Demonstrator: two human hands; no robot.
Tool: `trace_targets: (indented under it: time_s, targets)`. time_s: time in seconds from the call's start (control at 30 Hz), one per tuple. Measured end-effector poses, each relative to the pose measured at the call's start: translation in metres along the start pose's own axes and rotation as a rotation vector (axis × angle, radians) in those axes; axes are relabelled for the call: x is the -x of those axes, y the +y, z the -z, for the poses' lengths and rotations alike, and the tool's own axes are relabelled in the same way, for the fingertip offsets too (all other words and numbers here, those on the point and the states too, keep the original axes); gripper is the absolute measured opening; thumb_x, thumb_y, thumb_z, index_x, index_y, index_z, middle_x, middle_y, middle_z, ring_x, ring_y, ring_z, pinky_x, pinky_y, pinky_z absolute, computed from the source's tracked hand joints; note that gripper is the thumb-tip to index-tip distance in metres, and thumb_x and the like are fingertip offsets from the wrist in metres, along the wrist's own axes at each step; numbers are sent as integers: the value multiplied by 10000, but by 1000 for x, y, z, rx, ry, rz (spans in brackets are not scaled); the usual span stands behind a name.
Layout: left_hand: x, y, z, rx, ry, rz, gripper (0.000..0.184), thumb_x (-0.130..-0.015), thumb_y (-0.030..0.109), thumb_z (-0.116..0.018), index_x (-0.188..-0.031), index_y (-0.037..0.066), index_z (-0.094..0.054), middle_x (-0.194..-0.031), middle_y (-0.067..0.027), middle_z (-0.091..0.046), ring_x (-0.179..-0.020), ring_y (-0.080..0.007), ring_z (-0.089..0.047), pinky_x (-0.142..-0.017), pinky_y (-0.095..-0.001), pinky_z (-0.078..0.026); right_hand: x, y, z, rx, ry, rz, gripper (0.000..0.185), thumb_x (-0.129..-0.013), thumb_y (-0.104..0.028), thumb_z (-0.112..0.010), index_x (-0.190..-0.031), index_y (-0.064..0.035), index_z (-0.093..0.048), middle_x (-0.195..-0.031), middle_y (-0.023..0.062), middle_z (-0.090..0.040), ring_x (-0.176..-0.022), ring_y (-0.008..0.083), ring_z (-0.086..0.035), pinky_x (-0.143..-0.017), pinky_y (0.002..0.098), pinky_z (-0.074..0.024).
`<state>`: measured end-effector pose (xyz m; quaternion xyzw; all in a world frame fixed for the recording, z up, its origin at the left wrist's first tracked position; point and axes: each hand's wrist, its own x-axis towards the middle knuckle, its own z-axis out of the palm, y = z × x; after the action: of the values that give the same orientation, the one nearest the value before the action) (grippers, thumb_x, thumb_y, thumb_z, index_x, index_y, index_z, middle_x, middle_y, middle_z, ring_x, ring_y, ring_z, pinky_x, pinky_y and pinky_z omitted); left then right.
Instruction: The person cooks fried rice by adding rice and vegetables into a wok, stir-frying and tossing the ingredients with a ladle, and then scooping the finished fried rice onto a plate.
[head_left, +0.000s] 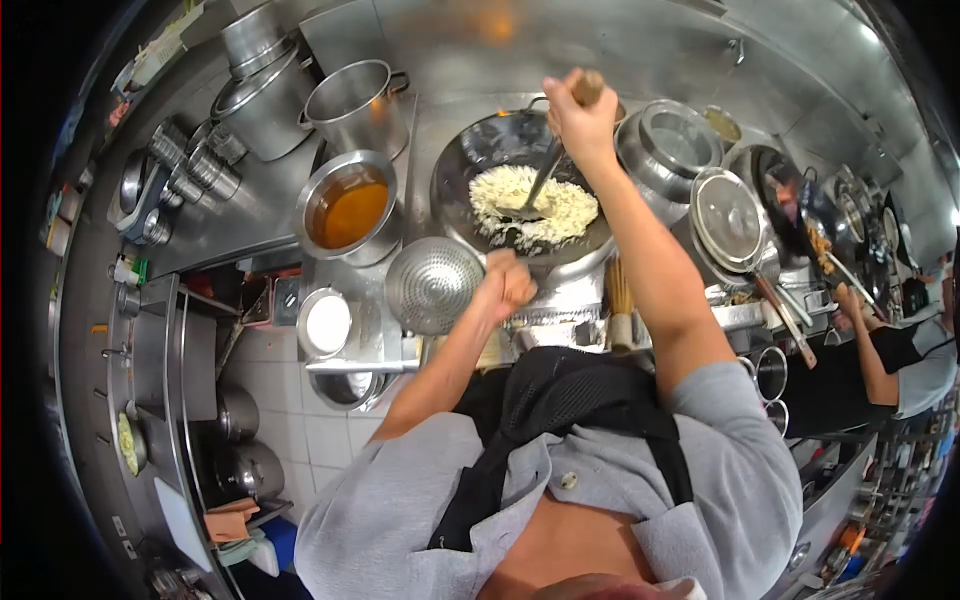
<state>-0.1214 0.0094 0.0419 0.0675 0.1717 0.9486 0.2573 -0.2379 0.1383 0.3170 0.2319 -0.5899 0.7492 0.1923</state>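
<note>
On my feed, rice (pixel 570 213) lies in the wok (pixel 490 145), the spatula (pixel 547 172) reaching down into it. Left of the wok I have a basin (pixel 388 247) with liquid (pixel 350 212) inside; a stockpot (pixel 365 130) stands behind the wok to the left, a strainer (pixel 435 285) on its near left. A pot (pixel 645 168) sits to the wok's right, a brush (pixel 621 300) on its near right.
</note>
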Motion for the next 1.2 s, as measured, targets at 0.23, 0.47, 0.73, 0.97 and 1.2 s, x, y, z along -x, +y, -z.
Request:
trace_targets:
  time_s: [0.23,0.47,0.73,0.97,1.2]
  targets:
    - [50,-34,20,-140,596,78,119,-951,197,-531,-982,88,-569,-790,-65,-599,-634,-207,-608,-542,-374,-535,-36,-85,53,-167,-27,-53,330,-899,-59,-632,-654,-127,-421,-527,-41,-389,-403,62,-350,-373,249,-254]
    - [-38,9,44,-74,627,75,165,-920,228,-637,-919,101,-532,-784,-60,-581,-660,-223,-625,-571,-395,-553,-54,-164,55,-264,-141,79,363,-895,-31,-621,-619,-141,-413,-488,-56,-359,-369,56,-307,-366,258,-227]
    - [-25,29,-15,123,625,205,346,-886,304,-712,-727,157,-443,-549,-14,-427,-413,-186,-400,-446,-358,-380,-55,-21,29,-147,-26,-44,275,-870,-46,-657,-654,-79,-489,-528,-2,-475,-414,78,-442,-389,232,-328]
    - [-42,26,5,-82,673,130,232,-838,116,-680,-931,105,-467,-776,-77,-528,-577,-233,-564,-502,-451,-559,-35,68,21,194,-174,88,285,-877,-77,-662,-632,-96,-518,-598,-53,-528,-528,49,-485,-491,233,-376]
    - [-42,25,2,-82,729,101,102,-815,56,-606,-876,73,-525,-810,-135,-571,-599,-269,-595,-551,-470,-581,-69,-63,64,2,-97,-77,270,-878,-141,-688,-675,-93,-516,-550,-49,-471,-446,62,-423,-425,243,-310]
